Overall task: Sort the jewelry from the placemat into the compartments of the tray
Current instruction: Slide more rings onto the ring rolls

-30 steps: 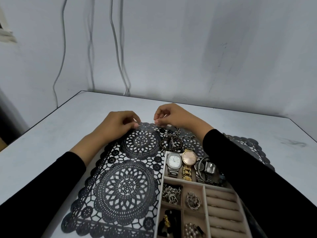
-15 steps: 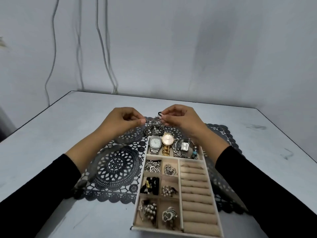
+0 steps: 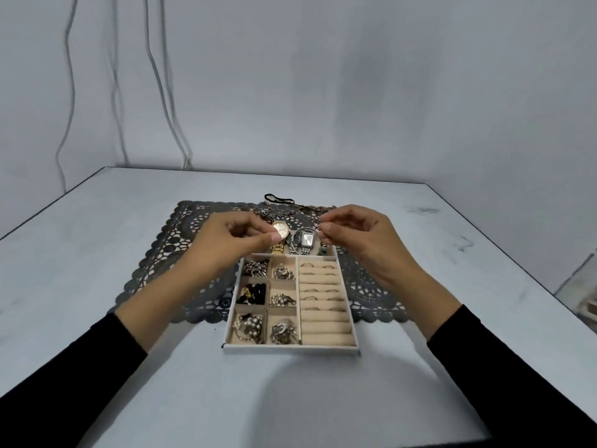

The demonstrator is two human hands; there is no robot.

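surface: grey table | on it: lace placemat, tray overlapping placemat's near edge

Tray is lined in matt beige fabric; placemat dark, matt, lace-cut; watches glossy metal; table smooth, matt.

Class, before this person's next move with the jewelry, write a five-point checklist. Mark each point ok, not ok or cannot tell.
1. Beige compartment tray lies level on the grey table: ok.
2. Piece pinched between left hand and right hand: cannot tell, too fine to see.
3. Hands above the tray's far end, near the gold round watch: ok.
4. Free small compartment on the tray's left: not ok, all six hold pieces.
5. Black lace placemat cleared: not ok, metal chains lie at its far edge.
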